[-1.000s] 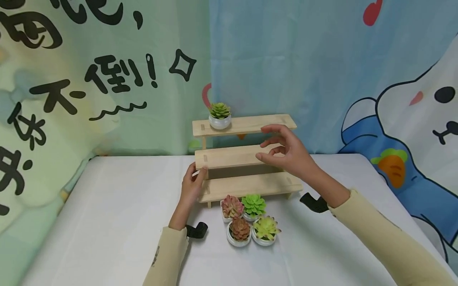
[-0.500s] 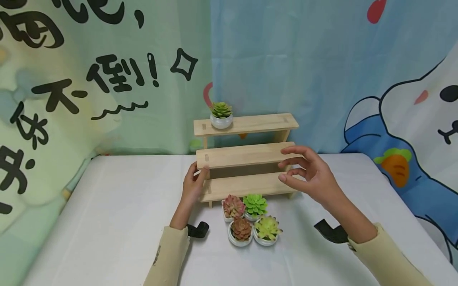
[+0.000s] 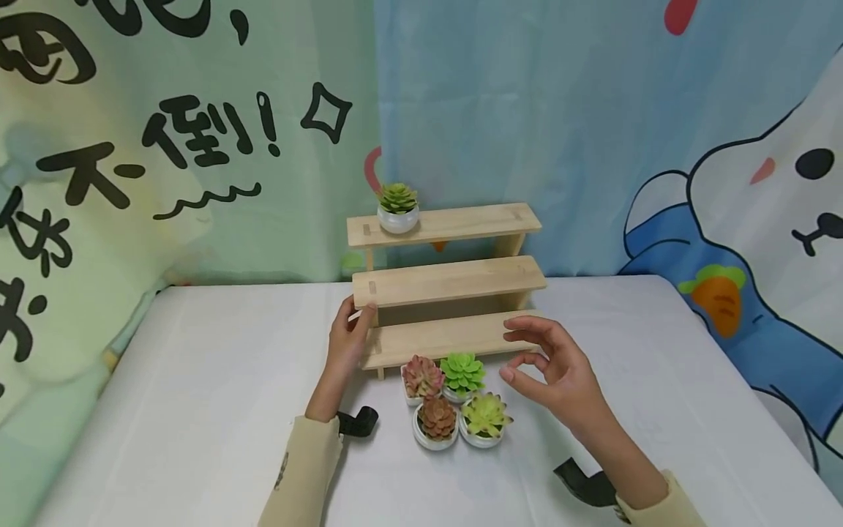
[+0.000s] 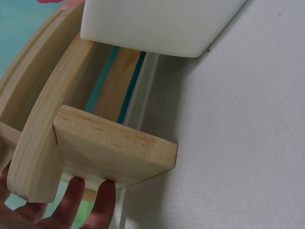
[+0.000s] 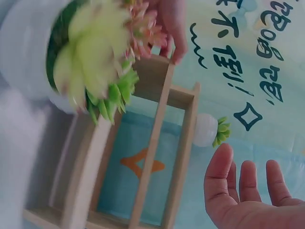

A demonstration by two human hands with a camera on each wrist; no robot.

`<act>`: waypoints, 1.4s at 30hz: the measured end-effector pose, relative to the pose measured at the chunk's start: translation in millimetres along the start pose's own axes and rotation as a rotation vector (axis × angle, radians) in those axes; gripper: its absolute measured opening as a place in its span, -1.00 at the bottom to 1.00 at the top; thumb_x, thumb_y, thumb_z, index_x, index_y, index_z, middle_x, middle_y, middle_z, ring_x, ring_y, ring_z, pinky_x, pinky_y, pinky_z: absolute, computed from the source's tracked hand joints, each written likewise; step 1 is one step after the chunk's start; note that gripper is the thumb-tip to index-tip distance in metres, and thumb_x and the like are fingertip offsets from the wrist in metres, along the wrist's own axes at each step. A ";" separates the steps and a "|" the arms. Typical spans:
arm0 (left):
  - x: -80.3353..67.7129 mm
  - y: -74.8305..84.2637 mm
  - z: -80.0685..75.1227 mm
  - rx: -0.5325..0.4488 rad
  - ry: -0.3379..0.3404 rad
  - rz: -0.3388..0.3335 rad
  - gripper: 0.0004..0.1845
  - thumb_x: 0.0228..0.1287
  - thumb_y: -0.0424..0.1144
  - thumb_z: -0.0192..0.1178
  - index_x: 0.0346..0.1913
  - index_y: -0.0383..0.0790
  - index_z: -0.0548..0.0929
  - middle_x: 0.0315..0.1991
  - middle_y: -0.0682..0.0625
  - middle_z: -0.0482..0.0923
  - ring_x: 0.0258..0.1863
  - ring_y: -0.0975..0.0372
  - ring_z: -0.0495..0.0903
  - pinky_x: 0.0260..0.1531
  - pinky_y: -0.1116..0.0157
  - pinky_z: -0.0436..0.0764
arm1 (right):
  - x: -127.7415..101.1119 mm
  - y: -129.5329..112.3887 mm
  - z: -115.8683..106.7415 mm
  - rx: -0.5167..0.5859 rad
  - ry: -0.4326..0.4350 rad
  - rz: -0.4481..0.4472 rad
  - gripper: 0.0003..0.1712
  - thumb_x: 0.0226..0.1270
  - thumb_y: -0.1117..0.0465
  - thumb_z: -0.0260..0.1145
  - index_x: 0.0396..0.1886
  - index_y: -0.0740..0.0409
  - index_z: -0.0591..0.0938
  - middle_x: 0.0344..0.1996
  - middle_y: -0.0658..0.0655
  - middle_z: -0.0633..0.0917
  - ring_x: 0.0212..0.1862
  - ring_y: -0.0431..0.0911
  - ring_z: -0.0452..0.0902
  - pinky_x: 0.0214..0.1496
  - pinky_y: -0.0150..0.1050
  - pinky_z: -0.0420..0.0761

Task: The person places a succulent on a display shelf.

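Observation:
A three-tier wooden plant stand (image 3: 454, 282) stands on the white tablecloth. My left hand (image 3: 346, 342) holds its left end at the middle shelf, the thumb at the shelf's front corner. In the left wrist view, fingertips (image 4: 106, 191) touch the wooden end piece. A potted green succulent (image 3: 398, 208) sits at the left of the top shelf. In front of the stand cluster a pink succulent (image 3: 421, 377), a bright green one (image 3: 463, 372), a brown one (image 3: 437, 419) and a yellow-green one (image 3: 486, 416). My right hand (image 3: 556, 377) hovers right of them, fingers loosely curved, holding nothing.
The white-covered table (image 3: 197, 410) extends on both sides of the stand. Behind it hangs a printed backdrop (image 3: 527, 102) with black lettering and a white cartoon animal. Black straps (image 3: 358, 422) are on both wrists.
My right hand has drawn back from the middle shelf, first to the right, then down toward the front of the stand. The left hand keeps its place on the stand; the plants have not moved.

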State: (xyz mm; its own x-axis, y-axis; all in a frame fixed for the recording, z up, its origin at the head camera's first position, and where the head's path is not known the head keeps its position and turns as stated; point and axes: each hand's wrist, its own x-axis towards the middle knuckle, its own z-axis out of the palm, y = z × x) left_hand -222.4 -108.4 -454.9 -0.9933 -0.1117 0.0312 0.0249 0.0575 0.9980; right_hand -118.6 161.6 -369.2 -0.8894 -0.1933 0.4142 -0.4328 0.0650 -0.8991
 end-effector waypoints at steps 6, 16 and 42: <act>1.2 4.2 -0.1 0.007 -0.002 -0.007 -0.50 0.43 -0.07 0.06 0.33 -0.23 0.41 0.26 -0.23 0.41 0.22 -0.10 0.47 0.17 -0.04 0.43 | -17.4 8.8 9.3 -0.021 0.050 0.056 -0.39 0.07 0.67 0.30 0.17 0.48 0.37 0.13 0.07 0.50 0.10 -0.15 0.43 -0.09 -0.44 0.56; 6.6 8.9 -3.9 0.014 -0.011 -0.003 -0.50 0.44 -0.08 0.06 0.34 -0.22 0.40 0.27 -0.23 0.40 0.24 -0.10 0.46 0.19 -0.04 0.42 | -40.5 31.0 20.9 -0.160 0.143 0.196 -0.27 0.06 0.56 0.41 0.25 0.38 0.34 0.12 -0.07 0.47 0.12 -0.25 0.37 -0.06 -0.44 0.49; -1.3 0.9 -0.9 0.001 -0.002 -0.013 -0.49 0.45 -0.12 0.05 0.36 -0.27 0.38 0.27 -0.28 0.38 0.24 -0.14 0.43 0.22 -0.06 0.38 | -57.0 52.2 26.4 -0.331 -0.034 0.610 -0.20 0.00 0.27 0.57 0.25 0.31 0.42 -0.01 0.24 0.57 -0.20 -0.10 0.44 -0.19 -0.29 0.50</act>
State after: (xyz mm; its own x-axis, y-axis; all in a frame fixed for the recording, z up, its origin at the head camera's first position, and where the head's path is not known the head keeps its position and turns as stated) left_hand -220.9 -109.1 -454.0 -0.9937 -0.1102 0.0185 0.0122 0.0570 0.9983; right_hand -86.6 150.1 -443.5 -0.9854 -0.0572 -0.1607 0.1160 0.4660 -0.8772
